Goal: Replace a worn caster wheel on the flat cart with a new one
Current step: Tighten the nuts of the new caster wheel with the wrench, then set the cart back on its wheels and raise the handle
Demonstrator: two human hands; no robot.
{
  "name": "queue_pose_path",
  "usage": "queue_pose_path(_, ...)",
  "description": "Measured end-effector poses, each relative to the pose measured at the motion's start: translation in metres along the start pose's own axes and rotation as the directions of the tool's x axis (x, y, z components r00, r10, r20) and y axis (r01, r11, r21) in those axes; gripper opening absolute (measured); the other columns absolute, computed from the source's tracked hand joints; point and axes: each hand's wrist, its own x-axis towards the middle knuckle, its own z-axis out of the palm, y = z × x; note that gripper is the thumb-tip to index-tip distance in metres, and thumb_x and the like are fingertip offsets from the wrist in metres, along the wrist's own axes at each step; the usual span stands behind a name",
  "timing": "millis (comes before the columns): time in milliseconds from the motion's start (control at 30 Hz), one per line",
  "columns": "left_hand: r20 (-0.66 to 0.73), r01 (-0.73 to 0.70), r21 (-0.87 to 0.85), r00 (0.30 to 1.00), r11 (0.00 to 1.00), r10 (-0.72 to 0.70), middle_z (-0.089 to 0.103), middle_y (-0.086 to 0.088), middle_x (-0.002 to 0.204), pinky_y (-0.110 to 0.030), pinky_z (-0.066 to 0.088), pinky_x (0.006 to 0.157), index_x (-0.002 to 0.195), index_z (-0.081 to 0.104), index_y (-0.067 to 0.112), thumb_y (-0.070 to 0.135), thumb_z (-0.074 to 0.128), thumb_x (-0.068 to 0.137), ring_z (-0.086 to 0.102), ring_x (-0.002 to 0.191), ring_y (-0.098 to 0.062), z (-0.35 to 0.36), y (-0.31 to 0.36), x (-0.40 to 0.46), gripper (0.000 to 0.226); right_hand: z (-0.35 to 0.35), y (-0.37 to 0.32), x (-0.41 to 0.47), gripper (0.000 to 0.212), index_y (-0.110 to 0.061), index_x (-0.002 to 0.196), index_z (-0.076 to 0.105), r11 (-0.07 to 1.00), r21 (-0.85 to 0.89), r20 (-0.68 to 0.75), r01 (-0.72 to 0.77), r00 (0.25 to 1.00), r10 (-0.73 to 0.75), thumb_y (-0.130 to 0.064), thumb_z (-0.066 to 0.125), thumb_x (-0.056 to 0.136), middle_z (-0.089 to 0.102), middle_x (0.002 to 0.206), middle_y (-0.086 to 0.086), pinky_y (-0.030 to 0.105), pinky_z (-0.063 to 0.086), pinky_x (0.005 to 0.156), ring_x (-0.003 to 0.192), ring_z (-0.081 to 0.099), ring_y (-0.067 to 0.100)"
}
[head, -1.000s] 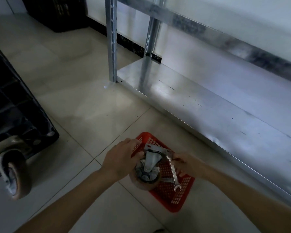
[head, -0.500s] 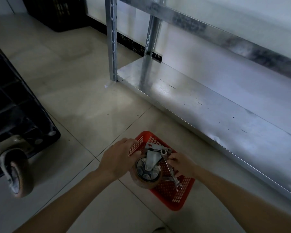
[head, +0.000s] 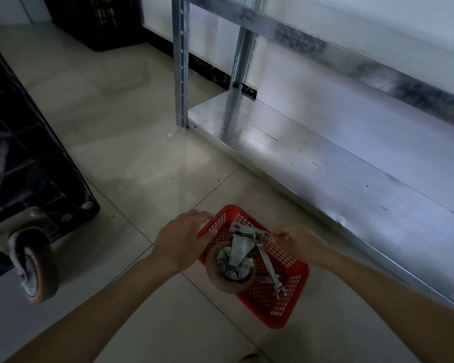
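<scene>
Both hands have shifted slightly over the red basket (head: 286,305) since a second ago. Left hand (head: 181,242) rests fingers on the basket's near-left rim, likely steadying it; whether they curl round it I cannot tell. Right hand (head: 296,241) pinches the wrench (head: 268,265) head beside the caster wheel (head: 231,271), which lies in the basket. Basket sits on the tiled floor (head: 142,166), between the cart (head: 24,166) and the steel shelf (head: 351,179).

caster (head: 231,268) and wrench (head: 269,264) in basket (head: 281,314), cart (head: 24,163) left
</scene>
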Motion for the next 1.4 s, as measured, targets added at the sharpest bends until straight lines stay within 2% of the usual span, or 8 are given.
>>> queue_pose_path(67, -0.003, -0.01, 0.025, 1.0, 1.0, 0.01, 0.058, 0.013, 0.137, -0.034, 0.048, 0.097, 0.138, 0.055, 0.034, 0.052, 0.05, 0.101, 0.056, 0.122, -0.011, -0.007, 0.001, 0.001, 0.042, -0.017, -0.009, -0.005, 0.029, -0.04, 0.108, 0.069, 0.999, -0.05, -0.034, -0.006, 0.999, 0.005, -0.059, 0.051, 0.097, 0.069, 0.106, -0.022, 0.032, 0.057, 0.083, 0.095, 0.066, 0.001)
queue_pose_path(267, -0.065, -0.042, 0.107, 0.997, 0.993, 0.049, 0.052, 0.01, 0.146, -0.036, 0.045, 0.106, 0.142, 0.052, 0.033, 0.052, 0.047, 0.101, 0.052, 0.13, -0.013, -0.048, 0.007, 0.005, 0.045, -0.069, -0.06, -0.01, 0.034, -0.034, 0.131, 0.061, 0.985, -0.153, -0.113, 0.078, 0.989, -0.096, -0.05, 0.053, 0.102, 0.059, 0.133, -0.02, 0.03, 0.044, 0.097, 0.117, 0.054, 0.0)
queue_pose_path(400, -0.154, -0.057, 0.174, 0.984, 0.983, 0.085, 0.048, 0.01, 0.151, -0.037, 0.038, 0.112, 0.147, 0.047, 0.03, 0.05, 0.05, 0.101, 0.047, 0.136, -0.013, -0.102, 0.021, 0.009, 0.05, -0.105, -0.127, -0.003, 0.045, -0.035, 0.138, 0.054, 0.955, -0.217, -0.14, 0.2, 0.962, -0.233, -0.058, 0.05, 0.1, 0.051, 0.146, -0.015, 0.039, 0.045, 0.103, 0.129, 0.052, 0.013)
queue_pose_path(667, -0.376, 0.02, 0.3, 0.921, 0.954, 0.099, 0.043, 0.007, 0.155, -0.038, 0.036, 0.111, 0.15, 0.042, 0.028, 0.05, 0.055, 0.099, 0.04, 0.141, -0.02, -0.258, 0.064, -0.01, 0.057, -0.207, -0.274, -0.015, 0.061, -0.039, 0.149, 0.045, 0.849, -0.321, -0.327, 0.419, 0.792, -0.515, -0.065, 0.056, 0.094, 0.046, 0.152, -0.016, 0.039, 0.047, 0.096, 0.134, 0.049, 0.013)
queue_pose_path(867, -0.522, 0.13, 0.392, 0.846, 0.911, 0.104, 0.031, 0.007, 0.164, -0.035, 0.022, 0.119, 0.157, 0.032, 0.029, 0.054, 0.053, 0.099, 0.027, 0.15, -0.016, -0.381, 0.082, -0.05, 0.067, -0.295, -0.373, -0.043, 0.062, -0.035, 0.15, 0.046, 0.759, -0.364, -0.436, 0.54, 0.621, -0.651, -0.061, 0.058, 0.095, 0.046, 0.151, -0.016, 0.032, 0.043, 0.099, 0.135, 0.048, 0.011)
queue_pose_path(1033, -0.641, 0.249, 0.384, 0.765, 0.889, 0.063, 0.037, 0.004, 0.16, -0.037, 0.028, 0.116, 0.155, 0.034, 0.027, 0.054, 0.052, 0.098, 0.034, 0.146, -0.019, -0.466, 0.081, -0.099, 0.065, -0.339, -0.452, -0.064, 0.06, -0.039, 0.148, 0.046, 0.679, -0.355, -0.493, 0.643, 0.488, -0.72, -0.066, 0.053, 0.095, 0.048, 0.148, -0.017, 0.034, 0.046, 0.09, 0.132, 0.049, 0.01)
queue_pose_path(1267, -0.724, 0.438, 0.336, 0.686, 0.834, -0.068, 0.04, 0.003, 0.159, -0.039, 0.03, 0.117, 0.153, 0.039, 0.025, 0.056, 0.052, 0.098, 0.037, 0.145, -0.021, -0.516, 0.035, -0.178, 0.065, -0.329, -0.54, -0.072, 0.058, -0.041, 0.147, 0.047, 0.565, -0.374, -0.417, 0.735, 0.411, -0.811, -0.067, 0.051, 0.095, 0.049, 0.147, -0.017, 0.035, 0.044, 0.09, 0.132, 0.05, 0.013)
queue_pose_path(1400, -0.735, 0.532, 0.334, 0.664, 0.778, -0.138, 0.047, 0.004, 0.154, -0.038, 0.035, 0.113, 0.149, 0.045, 0.025, 0.059, 0.05, 0.098, 0.044, 0.14, -0.019, -0.517, -0.003, -0.21, 0.062, -0.304, -0.574, -0.063, 0.06, -0.042, 0.146, 0.047, 0.523, -0.391, -0.351, 0.758, 0.403, -0.846, -0.072, 0.047, 0.093, 0.049, 0.149, -0.016, 0.043, 0.05, 0.097, 0.134, 0.05, 0.014)
